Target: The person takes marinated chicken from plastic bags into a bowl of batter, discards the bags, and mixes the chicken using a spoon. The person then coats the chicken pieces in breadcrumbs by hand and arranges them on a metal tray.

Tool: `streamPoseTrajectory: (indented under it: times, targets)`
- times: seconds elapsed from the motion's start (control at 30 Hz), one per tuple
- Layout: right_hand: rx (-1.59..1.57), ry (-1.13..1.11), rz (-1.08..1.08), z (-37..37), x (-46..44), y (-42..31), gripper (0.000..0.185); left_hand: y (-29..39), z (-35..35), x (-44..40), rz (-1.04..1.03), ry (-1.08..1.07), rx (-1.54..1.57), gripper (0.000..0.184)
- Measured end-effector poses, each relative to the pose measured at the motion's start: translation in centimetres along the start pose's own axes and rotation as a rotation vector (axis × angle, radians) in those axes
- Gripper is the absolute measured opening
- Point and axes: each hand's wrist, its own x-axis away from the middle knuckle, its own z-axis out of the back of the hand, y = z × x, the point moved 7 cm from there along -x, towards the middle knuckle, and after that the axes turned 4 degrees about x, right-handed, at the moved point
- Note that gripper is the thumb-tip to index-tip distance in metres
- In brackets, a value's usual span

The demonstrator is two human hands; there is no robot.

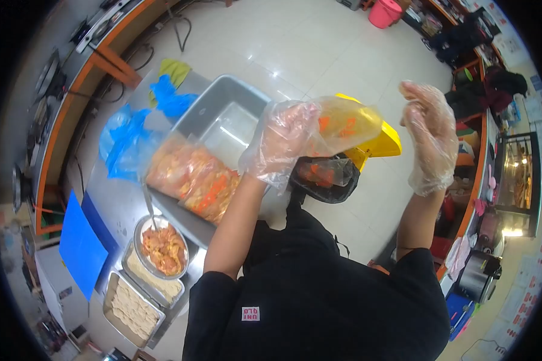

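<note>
My left hand (283, 135), in a clear plastic glove, is closed around the end of a clear plastic bag (349, 127) with orange print. The bag stretches out to the right, limp, above a bin (328, 195) lined with black plastic, whose yellow lid (382, 144) stands raised. Off to the right, my right hand (429, 141), gloved too, is lifted with its fingers apart and nothing in them. Below and left of my left hand, a large clear bag of raw meat pieces (193, 180) lies across the grey tub (223, 84).
On the metal table are a bowl of marinated meat (164, 249) with a utensil in it, metal trays of pale flour-like coating (131, 310), blue plastic bags (126, 138) and a blue board (83, 246). Shelves line both sides. A pink bucket (385, 12) stands far back.
</note>
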Motion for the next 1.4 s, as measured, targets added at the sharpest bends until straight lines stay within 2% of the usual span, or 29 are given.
streamPoseTrajectory:
  times: [0.13,0.27,0.33,0.43,0.53,0.6,0.67,0.77,0.8,0.83,0.87,0.9,0.97,1.0,1.03,1.1,1.13,1.23,1.27,1.3,1.33,1.37,1.4]
  targets:
    - [-0.012,0.162,-0.041,6.8,0.0,4.4,0.030,0.8,-5.9,-3.1,-0.070,-0.120,-0.002,0.037]
    - [-0.008,0.236,-0.130,11.5,0.2,8.8,0.034,-3.0,-11.8,-5.6,0.000,-0.335,-0.044,0.036]
    - [-0.010,0.265,-0.169,12.8,0.3,11.0,0.033,-8.5,-15.4,-6.4,0.061,-0.411,-0.011,0.037]
    - [-0.012,0.269,-0.196,13.4,0.5,13.2,0.033,-20.0,-20.1,-7.0,0.261,-0.563,-0.021,0.047]
    - [0.004,0.227,-0.218,13.0,0.7,13.7,0.034,-27.8,-21.9,-7.4,0.395,-0.683,-0.688,0.059]
    - [0.043,0.194,-0.212,12.4,0.9,13.6,0.034,-31.4,-21.7,-7.1,0.407,-0.502,-0.674,0.062]
    - [0.024,0.219,-0.224,12.2,1.6,14.3,0.034,-29.4,-20.9,-5.5,0.356,-0.327,-0.575,0.062]
    - [0.044,0.220,-0.314,11.2,2.7,14.5,0.036,-26.7,-20.0,-2.8,0.428,-0.296,-0.146,0.055]
    - [0.053,0.211,-0.344,10.5,2.9,14.4,0.036,-25.9,-19.7,-1.3,0.427,-0.295,0.082,0.047]
    - [0.060,0.203,-0.336,9.8,3.2,14.1,0.037,-24.7,-19.3,-0.4,0.333,-0.336,0.112,0.044]
    - [0.054,0.189,-0.323,8.8,3.8,14.0,0.039,-23.0,-18.1,1.1,0.177,-0.279,0.049,0.043]
    - [0.043,0.175,-0.309,7.8,4.4,13.7,0.040,-21.6,-17.1,2.7,0.217,-0.363,0.028,0.034]
    - [-0.078,0.137,-0.288,4.9,5.4,12.7,0.044,-16.9,-13.7,5.2,0.076,-0.391,0.025,0.031]
    - [-0.105,0.159,-0.303,2.9,5.9,11.1,0.045,-15.2,-11.8,7.2,0.118,-0.389,0.154,0.027]
    - [-0.129,0.176,-0.319,0.9,6.3,9.4,0.046,-12.6,-9.1,8.8,0.148,-0.414,0.153,0.025]
    - [-0.233,0.145,-0.306,-3.0,7.7,7.7,0.048,-9.8,-3.4,12.8,0.006,-0.237,0.144,0.022]
    - [-0.285,0.117,-0.299,-5.1,8.1,7.1,0.048,-11.9,-2.3,15.6,0.066,-0.161,0.318,0.023]
    - [-0.455,-0.059,-0.258,-12.5,8.9,4.5,0.051,-7.3,9.5,21.8,-0.018,0.014,0.043,0.025]
    - [-0.468,-0.106,-0.248,-14.5,8.9,3.8,0.053,-7.2,12.9,24.5,0.051,0.163,0.066,0.026]
    - [-0.504,-0.143,-0.253,-16.4,8.8,2.5,0.053,-8.8,16.2,27.1,0.208,0.278,0.099,0.026]
    - [-0.538,-0.173,-0.257,-18.2,8.9,1.2,0.053,-8.7,20.5,29.1,0.192,0.449,-0.079,0.027]
    - [-0.569,-0.198,-0.263,-19.5,8.9,0.0,0.053,-8.6,24.4,31.0,0.260,0.533,-0.160,0.026]
    - [-0.595,-0.220,-0.259,-21.1,8.8,-1.1,0.052,-8.2,27.2,32.2,0.444,0.748,-0.099,0.027]
